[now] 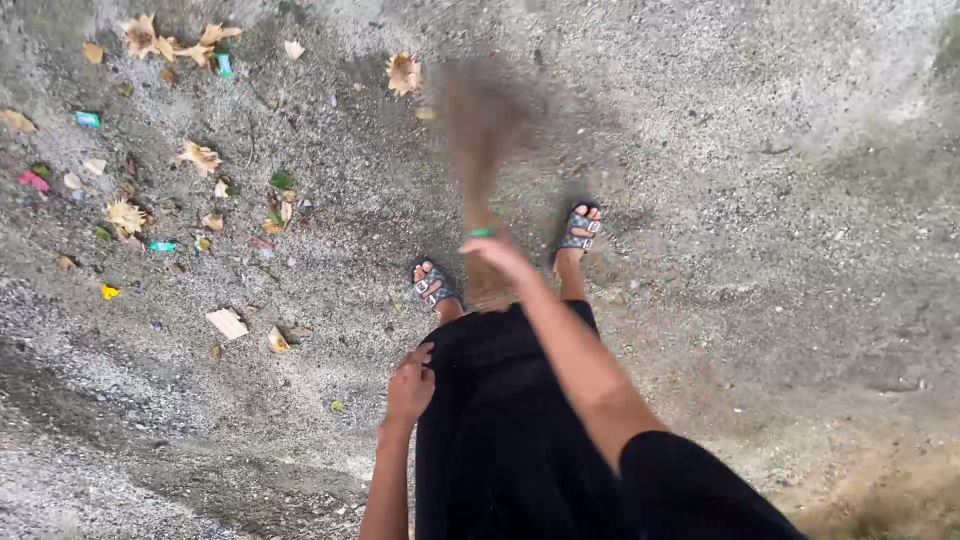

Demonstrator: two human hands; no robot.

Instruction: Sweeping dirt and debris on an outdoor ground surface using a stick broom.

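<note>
Sweeping was under way: the right hand point(500, 255) clenched its grip on a blurred broom point(478, 130) whose bristles met the concrete ground point(780, 200), while the left hand point(410, 385) pinched the black skirt point(500, 420). Dry leaves point(200, 155) and wrappers point(88, 119) lay well left; reaching them probably called for leftward strokes.

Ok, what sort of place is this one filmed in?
Most likely outdoors, a rough concrete or gravel yard or path. The ground is gritty and bare, dry leaves and small wrapper scraps lie scattered on it, and the right hand holds a blurred broom.
</note>
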